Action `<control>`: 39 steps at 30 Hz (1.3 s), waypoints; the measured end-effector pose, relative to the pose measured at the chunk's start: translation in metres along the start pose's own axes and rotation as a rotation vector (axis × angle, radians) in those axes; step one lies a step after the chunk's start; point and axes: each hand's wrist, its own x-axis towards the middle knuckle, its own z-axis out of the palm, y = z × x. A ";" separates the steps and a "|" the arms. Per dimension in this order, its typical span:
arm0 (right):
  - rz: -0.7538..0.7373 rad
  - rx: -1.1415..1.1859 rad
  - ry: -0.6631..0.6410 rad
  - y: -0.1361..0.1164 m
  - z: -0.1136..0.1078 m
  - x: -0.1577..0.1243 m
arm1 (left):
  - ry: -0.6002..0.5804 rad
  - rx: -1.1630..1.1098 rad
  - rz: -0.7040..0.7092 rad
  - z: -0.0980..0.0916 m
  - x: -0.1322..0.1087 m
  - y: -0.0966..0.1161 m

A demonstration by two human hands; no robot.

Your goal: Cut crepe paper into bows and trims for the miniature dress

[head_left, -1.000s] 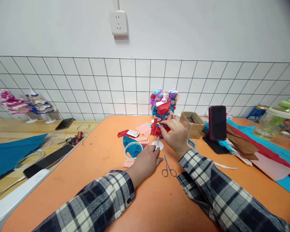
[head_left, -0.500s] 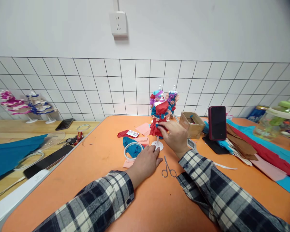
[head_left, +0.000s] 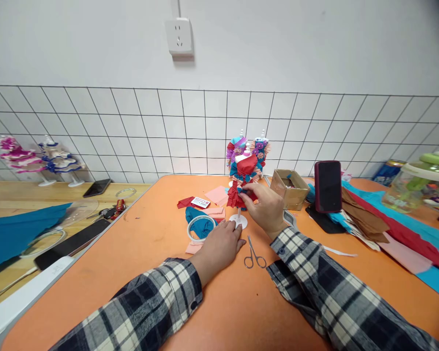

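Note:
A small dress form wears a ruffled red-and-teal dress [head_left: 246, 165] and stands on a white round base [head_left: 242, 222]. My left hand [head_left: 223, 243] lies flat, its fingertips on the edge of that base. Thumb and index finger of my right hand [head_left: 262, 204] are pinched at the front of the skirt, on a small blue crepe paper piece [head_left: 241, 191] that the fingers partly cover. Small scissors [head_left: 254, 258] lie between my hands. Left of the base, a roll of white tape [head_left: 189, 231] rests over teal crepe paper [head_left: 193, 213].
Two other decorated forms [head_left: 262, 146] stand behind the dress. A cardboard box [head_left: 294, 197] and an upright phone [head_left: 328, 186] are to the right, beside long crepe paper strips [head_left: 406, 229]. A card [head_left: 200, 202] and pink paper [head_left: 216, 195] lie left of the form.
The dress form has turned or tilted slightly, its top shifting a little to the right. My right fingers stay at the skirt; my left hand keeps its place.

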 end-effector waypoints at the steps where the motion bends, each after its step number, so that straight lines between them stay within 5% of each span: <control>1: 0.013 0.004 0.016 0.000 0.001 -0.001 | -0.002 -0.004 0.000 -0.001 0.000 0.000; 31: -0.096 -0.071 0.020 0.005 0.002 -0.007 | 0.018 0.017 0.012 0.000 0.000 0.000; 36: -0.025 0.163 0.049 -0.003 -0.001 -0.004 | 0.017 0.023 0.011 0.000 -0.001 -0.001; 39: 0.215 0.407 0.051 -0.015 0.000 -0.007 | 0.025 0.015 0.007 0.001 -0.001 -0.002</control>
